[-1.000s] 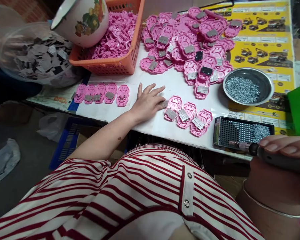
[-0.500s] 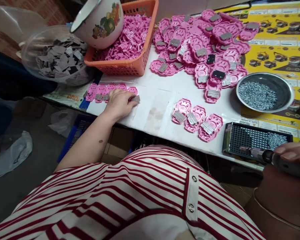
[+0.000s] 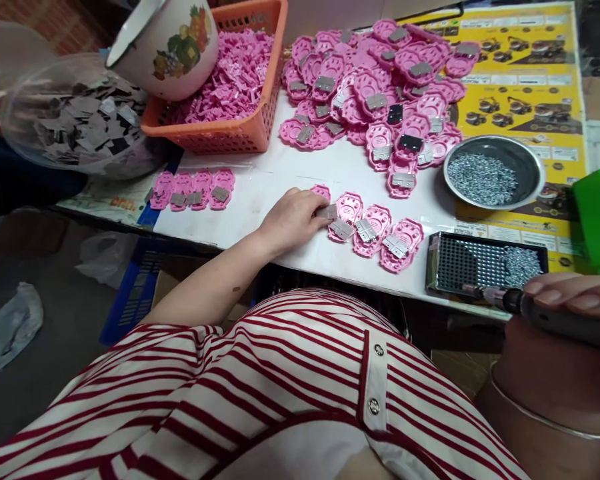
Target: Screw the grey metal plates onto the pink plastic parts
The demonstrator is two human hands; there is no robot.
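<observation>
My left hand (image 3: 294, 221) is closed on a pink plastic casing (image 3: 321, 192) with a grey metal plate on it, mostly hidden by the fingers. Just right of it, three more pink casings (image 3: 400, 248) with metal plates lie in a slanting row. A group of similar pink casings (image 3: 203, 190) sits farther left. In my right hand (image 3: 575, 295) is a grey power screwdriver (image 3: 547, 317), its tip over the black perforated screw tray (image 3: 433, 267). Loose screws (image 3: 523, 265) are heaped at the tray's right side.
Behind are a large pile of pink casings (image 3: 360, 87), an orange basket (image 3: 275, 80) of small pink parts, an enamel bowl (image 3: 180, 47) leaning over it and a clear tub (image 3: 25, 133) of grey plates. A metal bowl (image 3: 530, 177) of screws and a green bin (image 3: 597, 213) stand right.
My left hand has moved right with a pink casing, from the left group to beside the three casings. My right hand still holds the screwdriver over the tray. The view has shifted slightly.
</observation>
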